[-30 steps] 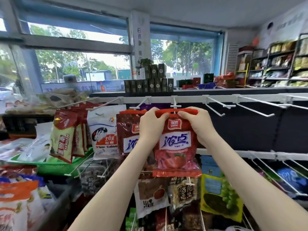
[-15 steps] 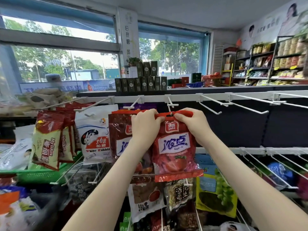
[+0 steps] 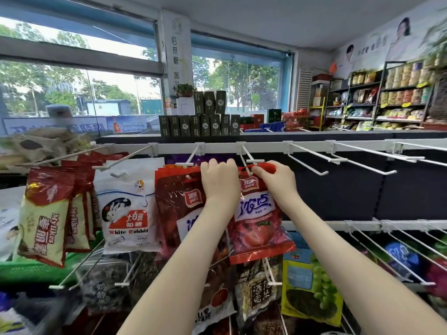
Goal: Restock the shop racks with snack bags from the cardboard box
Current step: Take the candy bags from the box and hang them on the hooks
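In the head view, the left hand (image 3: 219, 182) and right hand (image 3: 275, 180) each pinch a top corner of the glossy red plastic snack bag with a strawberry picture (image 3: 258, 223). Its header is raised to the tip of a white wire peg hook (image 3: 247, 153), beside the dark red bags (image 3: 179, 197) hung on the next hook. The fingers hide the hang hole, so the likeliest slip is a blind miss. A one-sided tug could also tear the header or drop the bag onto the packets below.
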Demonstrator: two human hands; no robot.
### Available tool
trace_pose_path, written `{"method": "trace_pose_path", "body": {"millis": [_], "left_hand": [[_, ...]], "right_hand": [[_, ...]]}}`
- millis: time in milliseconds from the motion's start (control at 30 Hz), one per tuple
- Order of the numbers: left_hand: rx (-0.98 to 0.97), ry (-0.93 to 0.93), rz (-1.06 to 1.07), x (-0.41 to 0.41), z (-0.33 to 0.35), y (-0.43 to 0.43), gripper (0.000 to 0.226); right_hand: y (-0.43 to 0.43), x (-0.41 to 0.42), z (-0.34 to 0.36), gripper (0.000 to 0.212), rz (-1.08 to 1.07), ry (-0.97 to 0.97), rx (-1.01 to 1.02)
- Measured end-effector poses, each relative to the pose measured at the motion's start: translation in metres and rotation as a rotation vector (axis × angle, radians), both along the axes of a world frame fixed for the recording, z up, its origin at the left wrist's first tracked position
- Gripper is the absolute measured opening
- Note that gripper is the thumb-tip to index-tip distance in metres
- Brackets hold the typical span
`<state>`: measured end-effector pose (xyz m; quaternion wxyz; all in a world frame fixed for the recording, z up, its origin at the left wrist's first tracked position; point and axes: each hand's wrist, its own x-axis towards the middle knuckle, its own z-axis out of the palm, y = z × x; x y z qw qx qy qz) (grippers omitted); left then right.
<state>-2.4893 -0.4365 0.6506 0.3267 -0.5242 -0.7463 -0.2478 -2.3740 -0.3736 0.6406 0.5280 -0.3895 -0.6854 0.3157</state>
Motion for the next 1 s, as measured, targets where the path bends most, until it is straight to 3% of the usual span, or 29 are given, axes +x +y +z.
{"method": "trace_pose_path", "body": {"millis": [67, 167, 300, 400, 500, 567, 800, 1000], "left_hand": [[0.069, 0.043, 0.010, -0.001, -0.005, 0.000, 0.014], [0.165, 0.112, -0.041, -0.006, -0.019, 0.000, 0.034], [0.137, 0.164, -0.131, -0.006, -0.037, -0.011, 0.065], [0.097, 0.195, -0.092, 0.004, -0.050, -0.024, 0.065], [0.094, 0.169, -0.045, 0.019, -0.071, -0.041, 0.059], [0.108, 0.126, -0.062, 0.030, -0.088, -0.056, 0.055], [0.132, -0.030, -0.029, 0.062, -0.170, -0.143, 0.041], [-0.008, -0.276, 0.192, 0.054, -0.278, -0.263, 0.038]], "right_hand": [[0.000, 0.002, -0.005, 0.018, 0.003, -0.002, -0.002], [0.000, 0.007, -0.013, 0.018, 0.003, -0.003, 0.012], [-0.001, 0.015, -0.023, 0.013, 0.031, -0.005, 0.055], [-0.007, 0.023, -0.035, 0.039, 0.078, -0.055, 0.072], [-0.020, 0.033, -0.056, 0.071, -0.010, -0.182, 0.176], [-0.039, 0.040, -0.074, 0.081, -0.059, -0.264, 0.244], [-0.134, 0.037, -0.146, 0.061, 0.253, -0.343, 0.476], [-0.225, 0.002, -0.249, 0.051, 0.637, -0.475, 0.387]]}}
